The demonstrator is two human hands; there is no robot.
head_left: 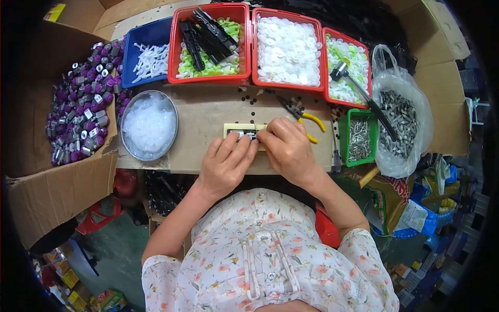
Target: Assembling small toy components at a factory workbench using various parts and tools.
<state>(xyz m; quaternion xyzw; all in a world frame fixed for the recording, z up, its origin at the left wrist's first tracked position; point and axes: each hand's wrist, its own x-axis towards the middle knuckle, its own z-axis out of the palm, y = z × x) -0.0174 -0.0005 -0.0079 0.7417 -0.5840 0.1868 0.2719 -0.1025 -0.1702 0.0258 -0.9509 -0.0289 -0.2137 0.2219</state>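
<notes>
Both my hands rest on a small cream-coloured block [235, 128] lying on the cardboard-covered bench [208, 112]. My left hand [224, 164] lies over its front, fingers spread toward small dark parts set in it. My right hand [287, 148] pinches at the same spot from the right, fingertips closed on a small dark piece [248, 136] that is mostly hidden. Yellow-handled pliers [304, 115] lie just beyond my right hand.
Along the back stand a blue bin of white parts [148, 52], a red bin with green pieces and black parts [208, 44], a red bin of white discs [288, 49], and another red bin [347, 67]. A metal bowl [149, 125], purple caps in a box [80, 104], a green tray [358, 136] and a bag of metal pins [400, 122] flank them.
</notes>
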